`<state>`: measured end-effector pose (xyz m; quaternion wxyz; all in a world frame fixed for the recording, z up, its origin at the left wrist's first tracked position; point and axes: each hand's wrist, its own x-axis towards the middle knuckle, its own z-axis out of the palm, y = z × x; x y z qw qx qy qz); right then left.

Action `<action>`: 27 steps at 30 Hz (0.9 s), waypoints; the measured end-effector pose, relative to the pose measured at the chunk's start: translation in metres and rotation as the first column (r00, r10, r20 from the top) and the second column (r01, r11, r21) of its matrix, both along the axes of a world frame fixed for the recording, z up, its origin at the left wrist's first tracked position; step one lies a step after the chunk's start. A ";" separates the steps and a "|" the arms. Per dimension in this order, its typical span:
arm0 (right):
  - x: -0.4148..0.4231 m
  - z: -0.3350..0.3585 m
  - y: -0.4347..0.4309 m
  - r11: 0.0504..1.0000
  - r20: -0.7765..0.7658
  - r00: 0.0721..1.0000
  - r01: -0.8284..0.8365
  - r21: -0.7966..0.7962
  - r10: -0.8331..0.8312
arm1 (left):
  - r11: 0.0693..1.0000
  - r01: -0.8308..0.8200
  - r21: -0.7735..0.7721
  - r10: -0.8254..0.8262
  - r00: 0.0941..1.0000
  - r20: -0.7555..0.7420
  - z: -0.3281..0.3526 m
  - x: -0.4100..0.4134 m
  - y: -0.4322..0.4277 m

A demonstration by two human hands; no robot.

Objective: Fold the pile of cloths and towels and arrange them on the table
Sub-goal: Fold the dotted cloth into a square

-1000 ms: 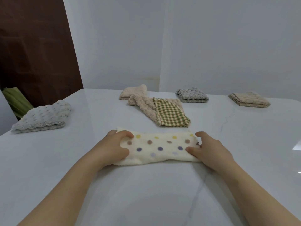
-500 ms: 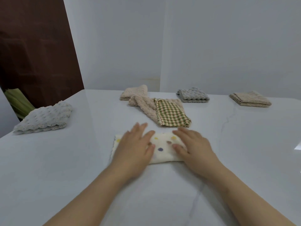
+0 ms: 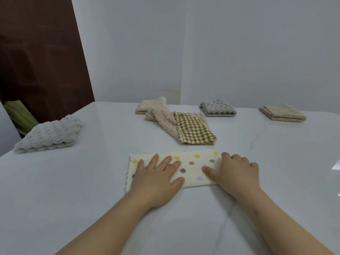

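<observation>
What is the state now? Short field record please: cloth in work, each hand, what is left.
cloth in work: polka-dot cloth, folded strip on table
left hand: flat, pressing its left half
right hand: on its right end, fingers bent, grip unclear
left to fold: checked cloth, rumpled, behind it
already folded: grey cloth at left

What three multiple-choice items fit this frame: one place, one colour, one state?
1. Where is the checked cloth?
A) under the hands
B) just beyond the dotted cloth
C) hanging off the edge

2. Its checks are?
A) red
B) green
C) blue

3. The left hand is?
A) flat on the dotted cloth
B) raised in the air
C) clenched empty

Answers:
1 B, it lies right behind the dotted cloth.
2 B, green and beige squares show.
3 A, straight fingers lie spread on the cloth.
</observation>
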<state>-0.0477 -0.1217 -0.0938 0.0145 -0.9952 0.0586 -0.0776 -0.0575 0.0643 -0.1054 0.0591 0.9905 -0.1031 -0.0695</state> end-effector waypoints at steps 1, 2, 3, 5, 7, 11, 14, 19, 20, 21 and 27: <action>0.001 0.002 -0.001 1.000 -0.018 1.000 0.015 0.025 -0.015 | 1.000 -0.004 0.005 0.004 1.000 -0.005 0.000 0.000 -0.002; 0.002 0.003 -0.003 0.997 -0.043 0.999 0.023 0.072 -0.020 | 1.000 -0.005 0.009 0.005 1.000 -0.005 0.000 0.001 -0.005; 0.004 0.004 -0.004 0.989 -0.074 0.997 0.034 0.142 -0.023 | 1.000 -0.005 0.011 0.005 1.000 -0.004 0.000 0.001 -0.008; 0.006 0.005 -0.010 0.941 -0.110 0.994 0.063 0.332 -0.028 | 1.000 -0.004 0.013 0.004 1.000 -0.006 0.000 0.001 -0.015; 0.009 0.004 -0.018 0.854 -0.075 0.996 0.077 0.515 -0.045 | 1.000 -0.001 0.002 0.001 1.000 0.000 -0.001 -0.002 -0.023; 0.013 0.005 -0.035 0.672 0.085 0.986 0.033 0.740 -0.142 | 0.998 0.011 -0.058 -0.004 0.993 0.118 0.000 -0.007 -0.029; 0.016 0.005 -0.043 0.583 0.151 0.967 -0.002 0.812 -0.207 | 0.999 0.025 -0.043 -0.018 0.988 0.156 0.002 -0.006 -0.019; 0.020 0.001 -0.039 0.471 0.238 0.931 -0.085 0.878 -0.276 | 0.999 0.022 -0.042 -0.020 0.999 0.033 -0.002 -0.004 -0.015; 0.019 0.002 -0.035 0.469 0.277 0.917 -0.118 0.875 -0.286 | 0.998 0.017 -0.052 -0.015 0.999 0.036 -0.001 -0.004 -0.016; 0.017 0.004 -0.029 0.475 0.322 0.901 -0.156 0.866 -0.291 | 0.998 0.008 -0.062 -0.005 0.999 0.049 0.000 -0.004 -0.016; -0.001 0.016 0.023 0.443 0.531 0.832 -0.419 0.793 -0.163 | 0.678 -0.115 -0.726 0.329 0.931 0.160 0.022 0.003 -0.004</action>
